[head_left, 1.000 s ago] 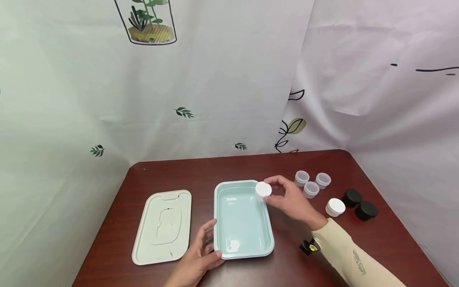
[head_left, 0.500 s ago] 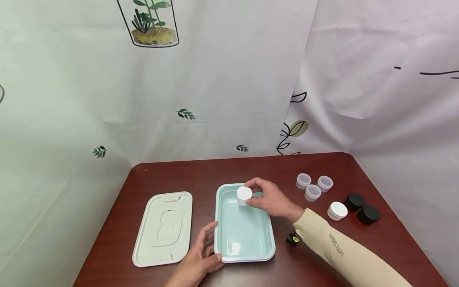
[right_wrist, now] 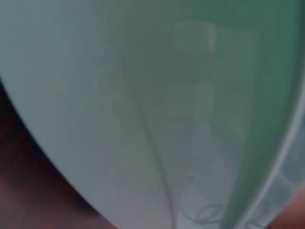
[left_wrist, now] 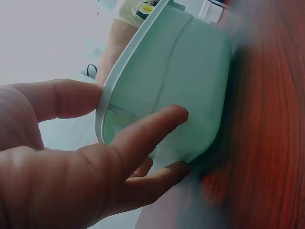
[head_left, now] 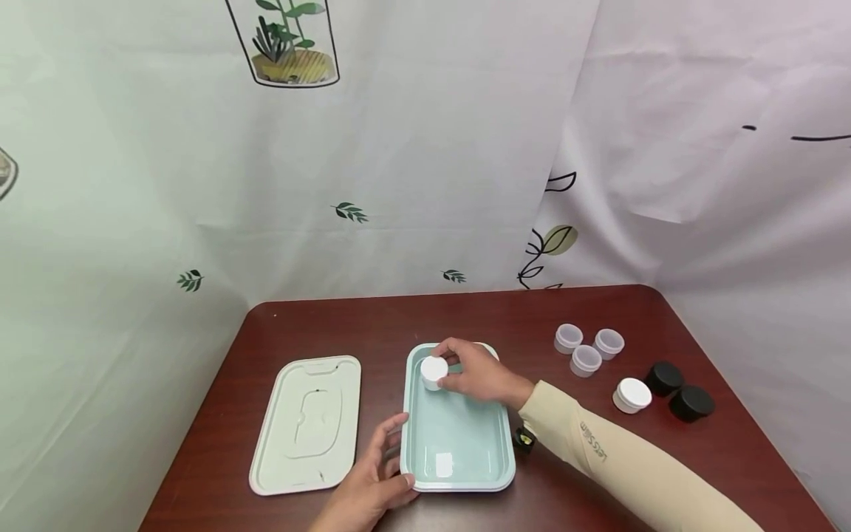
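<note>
My right hand [head_left: 475, 372] pinches a small white jar [head_left: 434, 372] by its sides, between thumb and fingers, inside the pale green plastic tub [head_left: 459, 485] at its far left corner. Whether the jar touches the tub's floor cannot be seen. At the tub's near left corner, my left hand [head_left: 370, 480] touches the outside with loosely extended fingers. The left wrist view shows one fingertip at the tub's rim [left_wrist: 108, 86] and other fingers [left_wrist: 164, 118] against its outer wall. In the right wrist view the blurred tub wall [right_wrist: 143, 114] fills most of the picture, and the jar is hidden.
A pale flat lid [head_left: 307, 425] lies left of the tub. To the right stand several small jars: translucent ones [head_left: 586, 360] at the back, a white one [head_left: 631, 395], and two black ones [head_left: 691, 403]. A patterned cloth [head_left: 399, 148] hangs behind the dark red table [head_left: 525, 310].
My right hand has carried the white jar leftward, from the tub's right rim to its far left corner. The left hand stays at the near left corner. The head view has shifted slightly.
</note>
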`<state>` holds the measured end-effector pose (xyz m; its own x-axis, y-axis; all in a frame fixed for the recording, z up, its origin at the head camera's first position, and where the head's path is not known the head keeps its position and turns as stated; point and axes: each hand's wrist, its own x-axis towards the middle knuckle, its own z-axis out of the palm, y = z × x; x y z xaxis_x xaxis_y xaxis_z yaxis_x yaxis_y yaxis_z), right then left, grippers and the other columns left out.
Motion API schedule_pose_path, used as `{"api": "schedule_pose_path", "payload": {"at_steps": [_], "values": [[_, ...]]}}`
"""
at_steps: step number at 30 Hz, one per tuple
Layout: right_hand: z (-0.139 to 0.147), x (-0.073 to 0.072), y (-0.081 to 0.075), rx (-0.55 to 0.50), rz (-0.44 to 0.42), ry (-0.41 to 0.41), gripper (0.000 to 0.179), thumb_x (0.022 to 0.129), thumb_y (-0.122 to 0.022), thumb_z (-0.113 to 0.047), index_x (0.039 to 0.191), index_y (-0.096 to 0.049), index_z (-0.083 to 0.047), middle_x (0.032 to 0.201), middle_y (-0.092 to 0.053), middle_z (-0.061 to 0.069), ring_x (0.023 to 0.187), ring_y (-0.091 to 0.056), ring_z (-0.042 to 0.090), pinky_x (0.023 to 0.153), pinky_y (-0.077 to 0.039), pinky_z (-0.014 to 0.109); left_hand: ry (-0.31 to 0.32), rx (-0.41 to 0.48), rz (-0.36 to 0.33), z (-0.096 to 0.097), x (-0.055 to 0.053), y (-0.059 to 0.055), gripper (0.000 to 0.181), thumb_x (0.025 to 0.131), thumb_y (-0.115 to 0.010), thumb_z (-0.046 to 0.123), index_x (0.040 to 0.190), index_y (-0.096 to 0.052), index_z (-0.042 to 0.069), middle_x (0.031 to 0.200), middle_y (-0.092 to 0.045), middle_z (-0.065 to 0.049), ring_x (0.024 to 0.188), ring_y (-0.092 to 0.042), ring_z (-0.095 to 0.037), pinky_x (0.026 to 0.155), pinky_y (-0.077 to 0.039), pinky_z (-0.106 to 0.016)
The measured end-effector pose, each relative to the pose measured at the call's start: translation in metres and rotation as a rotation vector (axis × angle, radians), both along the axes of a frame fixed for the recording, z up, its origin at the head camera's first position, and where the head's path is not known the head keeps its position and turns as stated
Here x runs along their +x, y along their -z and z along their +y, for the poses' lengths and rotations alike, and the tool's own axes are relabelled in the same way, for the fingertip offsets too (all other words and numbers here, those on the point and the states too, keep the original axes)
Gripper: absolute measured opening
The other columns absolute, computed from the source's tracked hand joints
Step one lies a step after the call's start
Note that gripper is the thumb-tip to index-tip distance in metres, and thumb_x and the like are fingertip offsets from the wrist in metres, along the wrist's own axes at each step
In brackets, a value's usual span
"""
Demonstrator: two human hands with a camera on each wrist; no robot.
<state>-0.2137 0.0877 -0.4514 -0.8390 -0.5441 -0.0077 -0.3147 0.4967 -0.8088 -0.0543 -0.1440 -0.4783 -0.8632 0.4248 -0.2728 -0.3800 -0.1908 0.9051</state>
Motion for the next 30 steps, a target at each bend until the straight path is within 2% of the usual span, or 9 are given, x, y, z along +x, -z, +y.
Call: {"api": "schedule_pose_path", "payload": {"at_steps": [7, 12, 15, 23, 30], "values": [[-0.008, 0.001, 0.008, 0.032, 0.015, -0.016, 0.041, 0.092, -0.079, -0.006, 0.13, -0.063, -0.005, 0.127, -0.07, 0.01, 0.119, -0.069, 0.029, 0.095, -0.059, 0.044, 0.002, -0.009, 0.013, 0.0, -0.001, 0.0, 0.09, 0.097, -0.058, -0.006, 0.168, -0.007, 0.015, 0.166, -0.011, -0.031, 0.138, -0.053, -0.031, 0.095, -0.06, -0.04], [-0.012, 0.003, 0.018, 0.103, 0.083, -0.045, 0.04, 0.093, -0.079, -0.007, 0.129, -0.063, -0.004, 0.126, -0.07, 0.01, 0.116, -0.07, 0.026, 0.094, -0.058, 0.042, 0.027, -0.012, 0.026, 0.003, 0.0, 0.002, 0.089, 0.098, -0.058, -0.005, 0.167, -0.006, 0.015, 0.165, -0.013, -0.031, 0.138, -0.052, -0.031, 0.094, -0.059, -0.041], [-0.013, 0.005, 0.021, 0.132, 0.115, -0.037, 0.039, 0.093, -0.079, -0.007, 0.129, -0.064, -0.005, 0.124, -0.07, 0.01, 0.113, -0.07, 0.024, 0.093, -0.058, 0.041, 0.035, -0.015, 0.034, 0.004, 0.001, 0.003, 0.088, 0.098, -0.058, -0.005, 0.167, -0.006, 0.015, 0.165, -0.012, -0.031, 0.138, -0.052, -0.031, 0.094, -0.059, -0.042], [-0.015, 0.005, 0.019, 0.159, 0.141, -0.018, 0.037, 0.093, -0.079, -0.007, 0.127, -0.063, -0.005, 0.117, -0.07, 0.007, 0.105, -0.068, 0.018, 0.09, -0.056, 0.039, 0.027, -0.021, 0.045, 0.004, 0.0, 0.0, 0.089, 0.097, -0.058, -0.005, 0.167, -0.006, 0.013, 0.165, -0.012, -0.032, 0.138, -0.052, -0.031, 0.094, -0.06, -0.038], [-0.015, 0.004, 0.015, 0.174, 0.121, -0.029, 0.04, 0.092, -0.081, -0.008, 0.127, -0.063, -0.005, 0.115, -0.07, 0.008, 0.101, -0.066, 0.017, 0.086, -0.056, 0.037, 0.017, -0.039, 0.046, 0.004, -0.001, -0.002, 0.089, 0.096, -0.059, -0.003, 0.167, -0.008, 0.012, 0.165, -0.013, -0.032, 0.14, -0.05, -0.034, 0.094, -0.059, -0.04]]}}
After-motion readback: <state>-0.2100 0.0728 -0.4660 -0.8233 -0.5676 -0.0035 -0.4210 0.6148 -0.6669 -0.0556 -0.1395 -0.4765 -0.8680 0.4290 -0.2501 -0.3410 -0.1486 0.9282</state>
